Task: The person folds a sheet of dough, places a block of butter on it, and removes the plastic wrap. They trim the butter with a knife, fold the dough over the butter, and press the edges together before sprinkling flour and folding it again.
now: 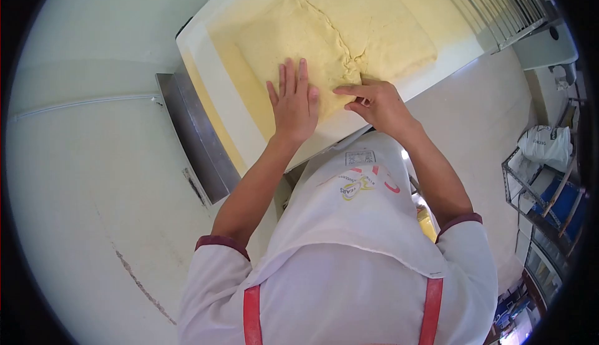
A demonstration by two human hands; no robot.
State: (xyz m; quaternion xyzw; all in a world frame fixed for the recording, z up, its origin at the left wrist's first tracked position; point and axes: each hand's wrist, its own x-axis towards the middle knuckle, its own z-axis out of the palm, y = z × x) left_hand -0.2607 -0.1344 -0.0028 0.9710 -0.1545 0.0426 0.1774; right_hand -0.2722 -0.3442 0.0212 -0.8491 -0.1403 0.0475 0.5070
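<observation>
A large pale yellow slab of dough (pixel 287 33) lies on the white work table (pixel 206 52). A puckered seam runs across its top and ends near the edge closest to me. My left hand (pixel 294 105) rests flat on the dough's near left part, its fingers stretched out. At the near end of the seam, my right hand (pixel 377 100) has thumb and fingers closed in a pinch on the dough's edge. The fold between those fingertips is partly hidden.
A metal wire rack (pixel 493 2) stands at the table's far right. Along the left side runs a steel ledge (pixel 193 133) beside the wall. To the right, a shelf frame (pixel 543 195) holds a white plastic bag (pixel 546 144).
</observation>
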